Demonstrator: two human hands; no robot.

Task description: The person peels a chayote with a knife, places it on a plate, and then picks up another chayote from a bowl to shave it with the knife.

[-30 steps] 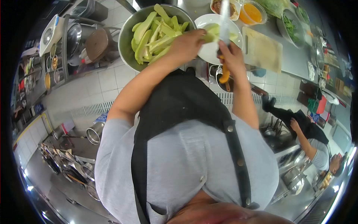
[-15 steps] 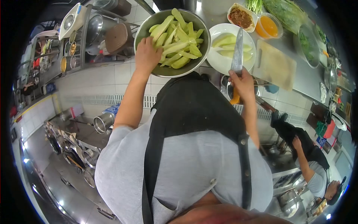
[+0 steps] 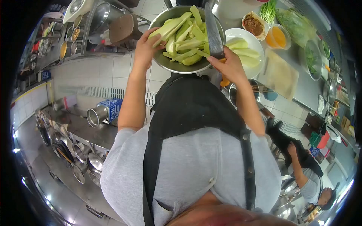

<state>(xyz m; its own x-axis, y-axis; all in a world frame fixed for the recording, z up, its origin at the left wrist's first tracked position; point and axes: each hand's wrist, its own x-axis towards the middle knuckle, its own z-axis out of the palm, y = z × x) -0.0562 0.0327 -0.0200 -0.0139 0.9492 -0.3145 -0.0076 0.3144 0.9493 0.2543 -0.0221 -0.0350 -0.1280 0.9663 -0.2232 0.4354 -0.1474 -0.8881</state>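
In the head view, a steel bowl [image 3: 180,70] holds many long, pale green vegetable pieces [image 3: 188,45]. My left hand [image 3: 145,48] is at the bowl's left rim, its fingers closed on the end of a large pale green vegetable piece [image 3: 174,25]. My right hand [image 3: 230,67] grips a broad-bladed knife [image 3: 214,35] at the bowl's right edge. The blade points away from me, over the right side of the bowl. Beside it, a white plate [image 3: 260,55] bears several similar pale pieces, partly hidden by my right hand.
A cutting board [image 3: 279,75] lies right of the plate. Beyond are a tray of brown paste [image 3: 253,25], a tub of orange liquid [image 3: 278,37] and leafy greens [image 3: 296,20]. A brown stool [image 3: 122,29] stands at left. Another person [image 3: 301,165] is at lower right.
My left hand has lifted a large piece at the bowl's left side. My right hand has brought the knife leftward, from over the plate to the bowl's right edge.
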